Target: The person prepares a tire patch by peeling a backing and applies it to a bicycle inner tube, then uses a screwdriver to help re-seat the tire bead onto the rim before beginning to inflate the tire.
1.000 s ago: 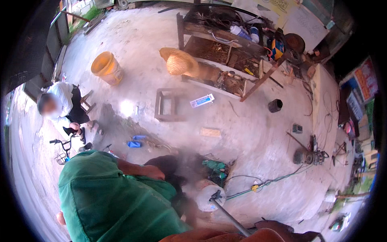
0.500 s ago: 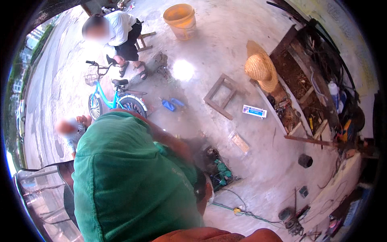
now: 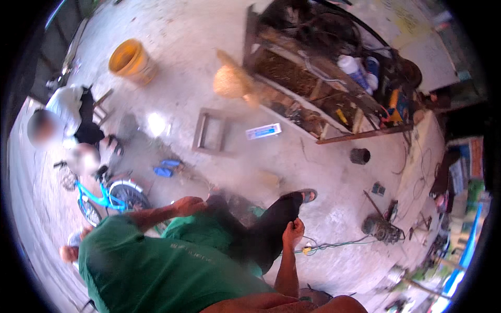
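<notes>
My left hand [image 3: 190, 205] is curled in beside the dark cloth over my left thigh; whatever its fingers hold is hidden. At the outer side of my bent right leg, my right hand [image 3: 294, 232] is closed, its fingers at the edge of the black trouser leg [image 3: 267, 229], which it appears to pinch. My green shirt [image 3: 172, 266] covers much of the lower part of the picture. Below the right trouser leg shows a foot in a dark sandal [image 3: 308, 195].
Ahead are a small wooden frame stool [image 3: 201, 130], a blue-white box [image 3: 263, 131], a straw hat [image 3: 229, 82] and a long wooden bin [image 3: 284, 73] of tools. A blue bicycle [image 3: 107, 197], a bent-over person [image 3: 68, 112] and a yellow bucket [image 3: 133, 62] are left. A cable [image 3: 334, 244] lies right.
My view has swung to the right, so the bin, stool and bicycle sit further left. Both my hands and my right leg now show; earlier my green shirt hid much of them.
</notes>
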Tool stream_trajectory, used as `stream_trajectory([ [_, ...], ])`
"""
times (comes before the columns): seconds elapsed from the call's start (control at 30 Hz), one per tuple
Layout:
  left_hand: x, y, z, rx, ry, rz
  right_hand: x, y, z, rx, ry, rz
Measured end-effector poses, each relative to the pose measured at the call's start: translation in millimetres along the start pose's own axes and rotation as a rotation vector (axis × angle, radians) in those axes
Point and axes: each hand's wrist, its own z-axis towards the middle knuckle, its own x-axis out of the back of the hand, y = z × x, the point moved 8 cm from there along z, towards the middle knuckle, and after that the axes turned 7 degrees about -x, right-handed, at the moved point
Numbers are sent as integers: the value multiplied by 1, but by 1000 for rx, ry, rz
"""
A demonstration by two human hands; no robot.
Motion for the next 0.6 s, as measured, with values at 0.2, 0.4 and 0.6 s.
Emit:
stream_trajectory([
  [0.2, 57, 57, 63, -47, 172, -46, -10, 6, 56, -381, -56, -160],
  [0.4, 95, 208, 138, -505, 313, 229, -2, -6, 111, -277, -42, -284],
  [0.6, 138, 396, 203, -785, 446, 438, 8, 6, 135, -271, -93, -329],
])
